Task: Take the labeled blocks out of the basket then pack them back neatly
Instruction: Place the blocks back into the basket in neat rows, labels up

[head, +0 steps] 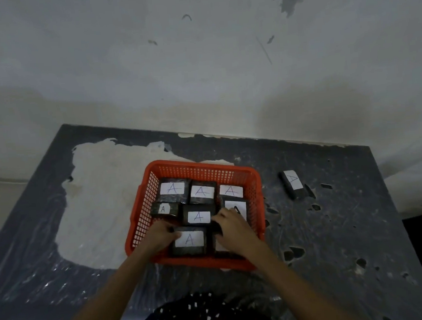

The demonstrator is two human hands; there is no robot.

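An orange mesh basket sits mid-table and holds several dark blocks with white "A" labels. Three blocks line the far row, among them one at the far left. My left hand grips the left edge of the near block. My right hand rests over a block at the near right, whose label is mostly hidden. One more labeled block lies on the table to the right of the basket.
The dark table top is worn, with a large pale patch left of the basket and small chips on the right. A stained wall stands right behind the table. A dark spotted garment shows at the bottom.
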